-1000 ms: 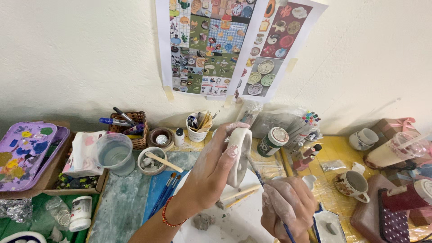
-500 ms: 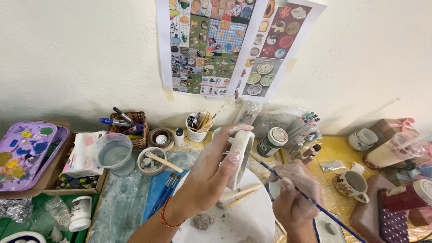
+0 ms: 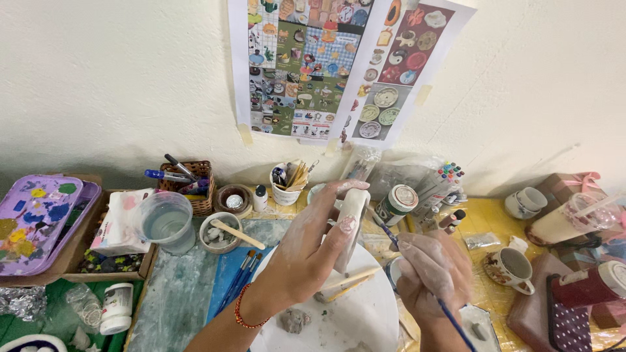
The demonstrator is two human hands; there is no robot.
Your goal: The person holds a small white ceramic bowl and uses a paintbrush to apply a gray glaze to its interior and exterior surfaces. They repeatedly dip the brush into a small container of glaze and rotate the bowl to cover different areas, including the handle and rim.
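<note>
left hand point(image 3: 313, 251), clay-smeared, is closed around a pale clay piece point(image 3: 350, 225), holding it upright above the white round board point(image 3: 365, 313). right hand point(image 3: 433, 270) pinches a thin brush point(image 3: 417, 274), its tip touching the piece's right side.

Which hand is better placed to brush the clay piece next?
Right, probably. The right hand grips the brush with its tip at the clay piece, while the left hand holds that piece upright.

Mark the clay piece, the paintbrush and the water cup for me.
clay piece point(image 3: 352, 215): head view, pale upright side above the left thumb.
paintbrush point(image 3: 386, 233): head view, dark shaft above the right hand.
water cup point(image 3: 167, 221): head view, clear front wall.
</note>
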